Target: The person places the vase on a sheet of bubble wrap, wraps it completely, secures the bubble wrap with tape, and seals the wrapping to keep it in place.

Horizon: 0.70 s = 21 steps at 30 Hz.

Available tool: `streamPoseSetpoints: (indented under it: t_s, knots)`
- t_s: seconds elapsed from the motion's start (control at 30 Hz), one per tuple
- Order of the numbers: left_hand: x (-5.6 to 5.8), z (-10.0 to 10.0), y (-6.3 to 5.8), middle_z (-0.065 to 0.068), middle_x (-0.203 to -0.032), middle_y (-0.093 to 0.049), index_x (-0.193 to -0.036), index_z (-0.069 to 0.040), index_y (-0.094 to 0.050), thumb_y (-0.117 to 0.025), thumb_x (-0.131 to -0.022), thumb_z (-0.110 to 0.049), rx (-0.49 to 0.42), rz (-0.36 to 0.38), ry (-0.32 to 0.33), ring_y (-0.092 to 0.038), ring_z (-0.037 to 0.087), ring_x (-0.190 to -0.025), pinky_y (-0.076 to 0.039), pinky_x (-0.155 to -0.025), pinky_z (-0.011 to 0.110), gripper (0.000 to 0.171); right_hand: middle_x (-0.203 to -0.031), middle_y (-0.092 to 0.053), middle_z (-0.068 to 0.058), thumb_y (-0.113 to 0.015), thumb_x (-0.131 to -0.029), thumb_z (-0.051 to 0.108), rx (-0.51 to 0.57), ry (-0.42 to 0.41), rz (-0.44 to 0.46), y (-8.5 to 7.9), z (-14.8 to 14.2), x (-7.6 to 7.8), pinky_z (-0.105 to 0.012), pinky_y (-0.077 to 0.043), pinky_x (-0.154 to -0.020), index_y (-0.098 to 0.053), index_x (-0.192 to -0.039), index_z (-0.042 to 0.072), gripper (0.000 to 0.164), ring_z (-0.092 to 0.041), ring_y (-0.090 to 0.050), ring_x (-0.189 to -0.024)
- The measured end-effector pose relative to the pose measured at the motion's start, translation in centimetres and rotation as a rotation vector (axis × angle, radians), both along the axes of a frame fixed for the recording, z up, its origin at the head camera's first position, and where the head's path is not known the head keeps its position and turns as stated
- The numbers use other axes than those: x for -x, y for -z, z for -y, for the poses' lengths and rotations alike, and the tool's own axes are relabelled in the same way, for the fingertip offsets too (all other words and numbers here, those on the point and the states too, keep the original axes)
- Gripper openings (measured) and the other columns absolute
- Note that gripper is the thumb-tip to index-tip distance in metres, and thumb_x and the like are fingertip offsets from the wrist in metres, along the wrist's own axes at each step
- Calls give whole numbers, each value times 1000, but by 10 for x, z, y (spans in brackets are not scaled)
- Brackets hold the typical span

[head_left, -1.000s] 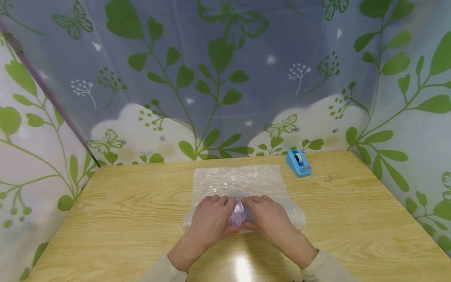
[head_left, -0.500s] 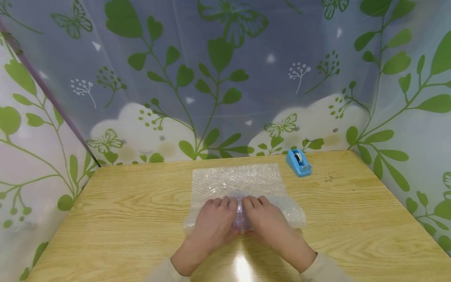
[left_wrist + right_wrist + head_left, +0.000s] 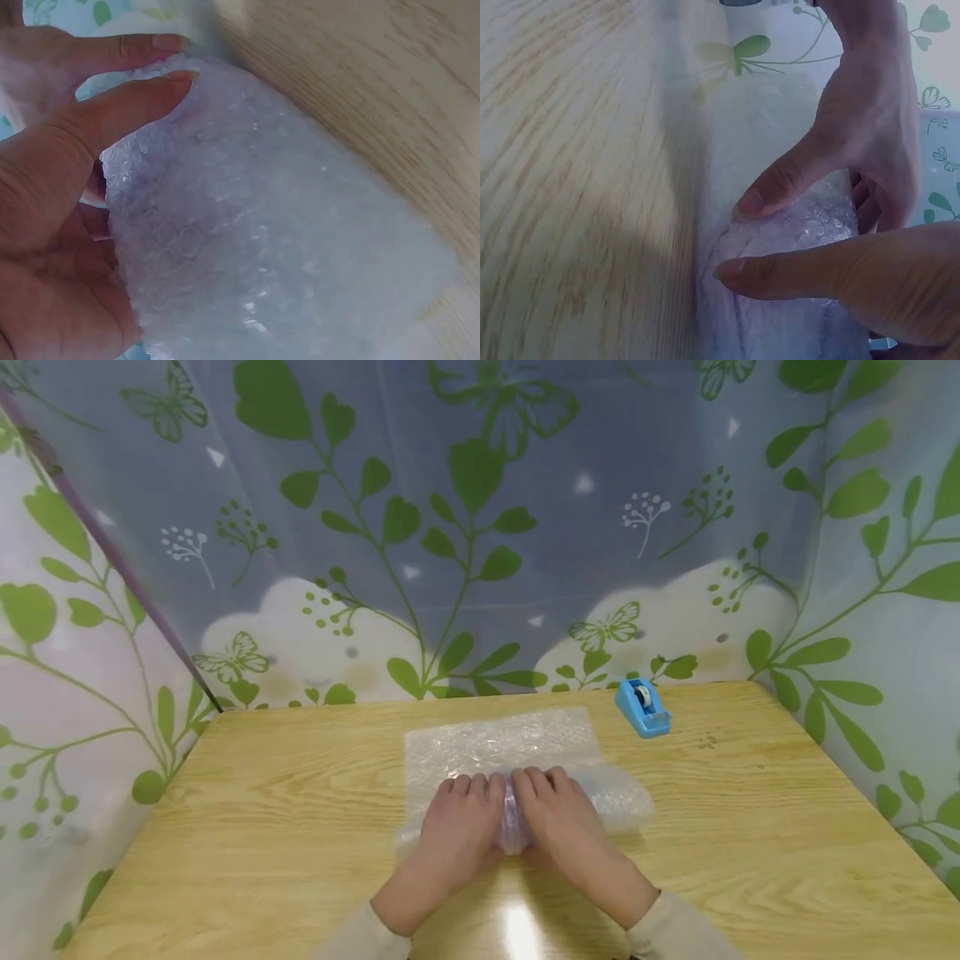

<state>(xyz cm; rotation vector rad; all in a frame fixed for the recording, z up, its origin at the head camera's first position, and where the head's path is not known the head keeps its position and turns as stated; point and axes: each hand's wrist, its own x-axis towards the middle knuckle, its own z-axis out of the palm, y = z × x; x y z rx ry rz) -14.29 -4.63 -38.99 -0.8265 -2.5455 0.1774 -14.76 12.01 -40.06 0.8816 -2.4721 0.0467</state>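
Observation:
A purplish object point(image 3: 512, 822) lies inside a roll of clear bubble wrap point(image 3: 622, 797); the layers hide its shape. My left hand point(image 3: 465, 818) grips the left of the bulge, fingers over the far side and thumb on the near side. Close beside it, my right hand point(image 3: 561, 814) holds the roll the same way. Both thumbs press the wrap in the left wrist view, where bubbles cover the wrapped surface point(image 3: 247, 210). Beyond the hands, the unrolled part of the sheet point(image 3: 502, 735) lies flat on the wooden table point(image 3: 262, 802).
Right of the sheet, near the table's back edge, stands a blue tape dispenser point(image 3: 643, 708) with a roll of tape in it. A curtain point(image 3: 480, 552) printed with leaves and butterflies hangs behind the table and along both sides.
Both hands have curled further over the roll and turned it slightly away from me. Their thumbs have slipped from sight in the head view. That view has shifted a little.

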Motion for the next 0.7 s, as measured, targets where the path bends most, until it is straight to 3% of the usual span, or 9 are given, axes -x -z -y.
streamPoseSetpoints:
  t_s: [0.23,0.5,0.7]
  knots:
    - [10,3,-5,9,-88,-61,-106,-6,-54,-90,-53,-46,-46,139,29,-60,24,-80,-53,-71,35,76,-103,-59,-17,-94,-48,36,10,14,50,-3,-1,5,-40,-50,-76,-51,-114,-4,88,-32,-56,-90]
    - [21,2,-15,9,-91,-62,-107,-5,-54,-89,-57,-41,-18,303,57,-60,25,-83,-52,-72,36,71,-113,-58,-19,-92,-53,42,17,38,257,-8,-7,8,-42,-47,-87,-50,-122,-8,95,-33,-55,-100]
    - [30,3,-21,8,-89,-62,-103,-6,-53,-90,-57,-38,-28,380,88,-61,25,-82,-53,-72,37,68,-108,-60,-17,-91,-52,45,-3,30,229,-13,-8,11,-41,-48,-86,-54,-118,-5,91,-32,-57,-95]
